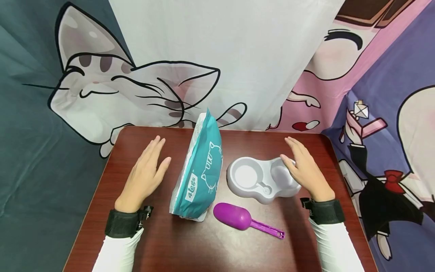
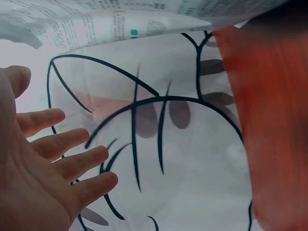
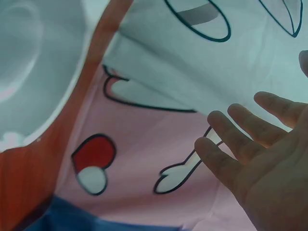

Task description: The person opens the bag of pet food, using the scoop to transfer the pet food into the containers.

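Note:
A teal and white bag (image 1: pixel 204 166) marked "4legs", with a cat outline on it, stands upright on the table. My left hand (image 1: pixel 142 173) is held to the left of the bag, fingers straight, with nothing in it. On the other side, a grey double pet bowl (image 1: pixel 232 177) lies on the table. My right hand (image 1: pixel 307 170) is over the bowl's right end in the head view, fingers straight and holding nothing; the right wrist view shows the bowl (image 3: pixel 43 86) apart from the fingers. A purple scoop (image 1: pixel 234 216) lies in front of the bowl, handle pointing right.
The brown table (image 1: pixel 163 245) has its far edge against a hanging cloth (image 1: pixel 221 34) printed with cartoon cats and figures. Black straps (image 1: pixel 122 223) circle both wrists.

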A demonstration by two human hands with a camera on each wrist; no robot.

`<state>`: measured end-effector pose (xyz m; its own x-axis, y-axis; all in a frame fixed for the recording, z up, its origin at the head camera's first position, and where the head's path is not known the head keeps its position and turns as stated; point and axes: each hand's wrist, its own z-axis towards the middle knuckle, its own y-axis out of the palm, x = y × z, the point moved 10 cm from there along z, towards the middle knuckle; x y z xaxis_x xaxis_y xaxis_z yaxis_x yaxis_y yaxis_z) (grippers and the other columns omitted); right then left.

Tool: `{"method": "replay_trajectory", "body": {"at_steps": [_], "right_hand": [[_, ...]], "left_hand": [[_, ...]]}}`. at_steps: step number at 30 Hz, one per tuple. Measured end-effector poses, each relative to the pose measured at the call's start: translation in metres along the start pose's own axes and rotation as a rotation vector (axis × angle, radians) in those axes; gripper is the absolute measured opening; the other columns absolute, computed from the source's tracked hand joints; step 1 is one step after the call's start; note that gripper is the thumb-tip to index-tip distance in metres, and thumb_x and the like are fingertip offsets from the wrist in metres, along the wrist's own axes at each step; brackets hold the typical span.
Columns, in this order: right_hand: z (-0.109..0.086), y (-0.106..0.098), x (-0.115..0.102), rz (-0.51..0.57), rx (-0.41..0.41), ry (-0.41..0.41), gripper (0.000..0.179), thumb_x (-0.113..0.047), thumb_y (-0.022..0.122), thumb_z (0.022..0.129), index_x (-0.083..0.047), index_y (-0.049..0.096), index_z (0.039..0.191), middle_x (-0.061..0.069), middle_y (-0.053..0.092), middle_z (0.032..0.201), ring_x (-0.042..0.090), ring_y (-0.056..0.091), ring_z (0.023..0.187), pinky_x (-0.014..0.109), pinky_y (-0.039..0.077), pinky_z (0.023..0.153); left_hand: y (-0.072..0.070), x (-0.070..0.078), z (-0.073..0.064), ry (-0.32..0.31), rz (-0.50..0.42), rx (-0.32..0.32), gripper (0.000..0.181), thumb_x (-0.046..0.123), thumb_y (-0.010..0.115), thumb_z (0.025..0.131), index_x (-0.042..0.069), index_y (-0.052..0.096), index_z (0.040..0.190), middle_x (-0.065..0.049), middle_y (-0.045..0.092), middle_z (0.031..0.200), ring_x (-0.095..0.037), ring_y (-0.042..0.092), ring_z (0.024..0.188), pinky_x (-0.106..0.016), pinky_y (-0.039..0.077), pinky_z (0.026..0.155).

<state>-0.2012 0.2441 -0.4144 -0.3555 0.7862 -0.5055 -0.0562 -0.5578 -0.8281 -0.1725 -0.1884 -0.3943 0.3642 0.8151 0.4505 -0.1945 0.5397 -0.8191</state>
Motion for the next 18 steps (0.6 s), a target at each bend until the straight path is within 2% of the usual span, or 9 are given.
{"method": "replay_trajectory", "body": {"at_steps": [12, 18], "right_hand": [[0.04, 0.008, -0.054, 0.014, -0.024, -0.122, 0.061, -0.036, 0.056, 0.097, -0.006, 0.039, 0.147, 0.018, 0.042, 0.149, 0.032, 0.034, 0.138, 0.058, 0.03, 0.111], [0.059, 0.014, -0.084, 0.038, -0.028, -0.187, 0.059, -0.036, 0.055, 0.098, -0.005, 0.041, 0.146, 0.015, 0.045, 0.146, 0.029, 0.037, 0.136, 0.054, 0.031, 0.111]], "left_hand": [[-0.005, 0.027, 0.024, 0.053, -0.036, 0.012, 0.058, 0.034, 0.055, 0.098, 0.012, 0.039, 0.149, -0.012, 0.036, 0.156, -0.031, 0.036, 0.138, -0.06, 0.037, 0.105], [-0.01, 0.041, 0.038, 0.102, -0.086, 0.053, 0.052, 0.029, 0.056, 0.098, 0.01, 0.045, 0.145, -0.014, 0.043, 0.151, -0.029, 0.038, 0.137, -0.057, 0.036, 0.107]]}}
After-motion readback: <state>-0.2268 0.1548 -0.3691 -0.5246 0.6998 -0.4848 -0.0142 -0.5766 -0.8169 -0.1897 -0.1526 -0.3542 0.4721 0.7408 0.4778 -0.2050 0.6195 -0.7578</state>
